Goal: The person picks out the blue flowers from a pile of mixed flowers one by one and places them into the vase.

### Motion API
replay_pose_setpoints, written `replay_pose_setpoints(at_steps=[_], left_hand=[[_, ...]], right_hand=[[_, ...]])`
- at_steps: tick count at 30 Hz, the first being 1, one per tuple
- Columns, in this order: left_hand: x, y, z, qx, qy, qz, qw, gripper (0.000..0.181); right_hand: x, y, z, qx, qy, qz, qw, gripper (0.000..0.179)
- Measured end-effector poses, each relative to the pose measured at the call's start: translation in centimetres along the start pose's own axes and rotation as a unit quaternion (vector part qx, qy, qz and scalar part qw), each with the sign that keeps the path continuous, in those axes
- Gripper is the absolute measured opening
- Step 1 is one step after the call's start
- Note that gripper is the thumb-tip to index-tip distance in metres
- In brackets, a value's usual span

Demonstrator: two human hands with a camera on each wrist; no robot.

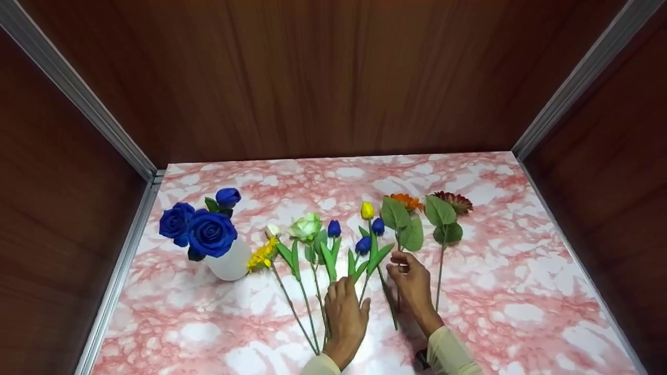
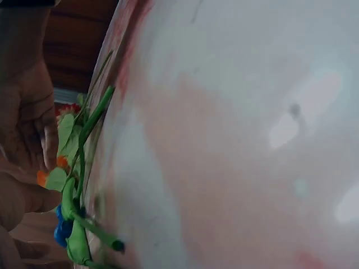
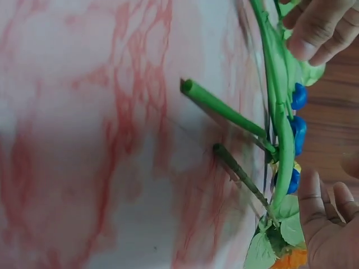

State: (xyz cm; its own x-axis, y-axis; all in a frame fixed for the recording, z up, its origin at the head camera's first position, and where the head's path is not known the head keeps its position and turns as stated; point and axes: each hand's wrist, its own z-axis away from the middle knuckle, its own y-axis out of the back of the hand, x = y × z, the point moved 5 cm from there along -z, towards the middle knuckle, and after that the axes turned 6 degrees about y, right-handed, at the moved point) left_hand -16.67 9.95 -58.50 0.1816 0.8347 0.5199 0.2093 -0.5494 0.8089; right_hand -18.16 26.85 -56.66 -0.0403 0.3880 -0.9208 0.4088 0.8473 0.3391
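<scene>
My left hand (image 1: 346, 312) lies low over the stems at the middle of the row, its fingers extended beside the green leaves of a blue tulip (image 1: 334, 228). My right hand (image 1: 411, 284) hovers at the stem of an orange flower (image 1: 406, 201), fingers loosely bent; in the right wrist view no stem shows in its grasp. Between the hands lie a yellow tulip (image 1: 367, 210) and two blue tulips (image 1: 363, 245). Right of them lies a dark red flower (image 1: 458, 203). Left of my left hand are a pale green rose (image 1: 306, 226), a white tulip (image 1: 272, 230) and a yellow sunflower (image 1: 262, 254).
A white vase (image 1: 229, 263) holding several blue roses (image 1: 212, 233) stands at the left. The pink-and-white marbled table (image 1: 521, 312) is bounded by brown wood-look panels (image 1: 333, 83) at the back and sides, with metal corner posts.
</scene>
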Motion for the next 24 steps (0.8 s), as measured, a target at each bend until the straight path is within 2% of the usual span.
replay_pose_setpoints(at_steps=[5, 9, 12, 18, 21, 24], left_hand=[[0.7, -0.5, 0.6, 0.016, -0.036, -0.058, 0.9975, 0.059], [0.9, -0.7, 0.7, 0.029, -0.048, -0.092, 0.9942, 0.046], [0.7, -0.9, 0.6, 0.025, -0.045, -0.100, 0.9937, 0.037], [0.2, -1.3, 0.3, 0.015, -0.032, -0.106, 0.9938, 0.026], [0.2, -1.2, 0.2, 0.026, -0.032, -0.103, 0.9939, 0.021], [0.2, -0.9, 0.1, 0.050, -0.033, -0.088, 0.9943, 0.018]], right_hand=[[0.2, -0.8, -0.7, -0.016, -0.005, 0.014, 0.9998, 0.033], [0.1, -1.8, -1.3, -0.039, 0.017, 0.060, 0.9973, 0.031], [-0.1, -2.5, -1.8, -0.052, 0.040, 0.113, 0.9915, 0.029], [0.0, -3.7, -2.4, -0.076, 0.023, 0.175, 0.9814, 0.031], [0.1, -4.0, -2.6, -0.078, 0.014, 0.188, 0.9789, 0.031], [0.1, -4.0, -2.8, -0.079, -0.006, 0.185, 0.9796, 0.030]])
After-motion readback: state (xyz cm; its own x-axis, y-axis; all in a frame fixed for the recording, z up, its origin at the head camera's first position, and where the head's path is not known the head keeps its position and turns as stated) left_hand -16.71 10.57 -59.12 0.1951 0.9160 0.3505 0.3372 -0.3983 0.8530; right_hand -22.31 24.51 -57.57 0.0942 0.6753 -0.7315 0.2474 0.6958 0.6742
